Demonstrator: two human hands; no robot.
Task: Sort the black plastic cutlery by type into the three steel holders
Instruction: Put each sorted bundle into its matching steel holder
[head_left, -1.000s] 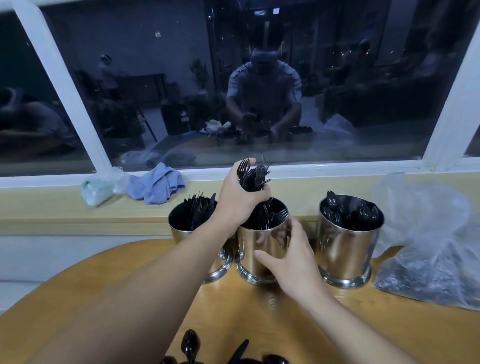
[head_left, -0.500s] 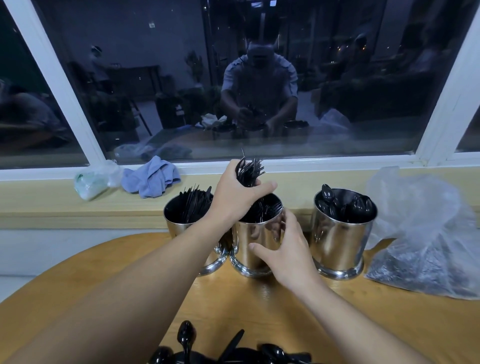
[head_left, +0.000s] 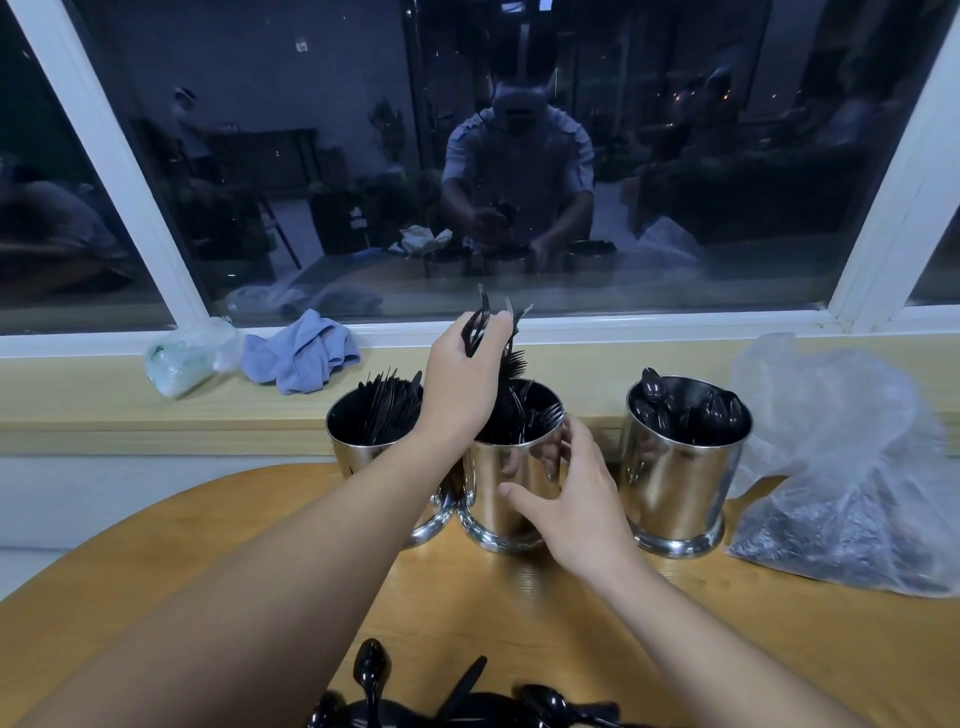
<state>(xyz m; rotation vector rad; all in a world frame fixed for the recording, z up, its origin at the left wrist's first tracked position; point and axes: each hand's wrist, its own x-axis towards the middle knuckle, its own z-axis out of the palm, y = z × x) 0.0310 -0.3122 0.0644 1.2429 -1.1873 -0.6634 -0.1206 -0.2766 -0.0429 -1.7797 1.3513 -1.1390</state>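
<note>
Your left hand (head_left: 462, 379) grips a bunch of forks (head_left: 501, 332) above the middle holder (head_left: 511, 483), and over the last second it has lifted and tipped them, so the tines now stand clear of the rim and fan toward the window instead of sitting low in the fist. That reads as squaring up or loosening the bunch before you let it drop among the forks already inside, not as pulling them out for good. Your right hand (head_left: 576, 499) is relaxed, fingers spread against the holder's front wall to steady it, thumb out to the left; it has stayed there throughout. The sorting looks well along: knives stand in the left holder (head_left: 358, 447), spoons (head_left: 691, 405) fill the right holder (head_left: 680, 483), and all three stand near the table's (head_left: 519, 597) far edge, the left and middle touching at the base. A loose pile (head_left: 457, 706) of black cutlery lies at the near edge, spoons and at least one knife among them, so more trips remain. Lower the forks handles first; spread tines may snag those already in.
</note>
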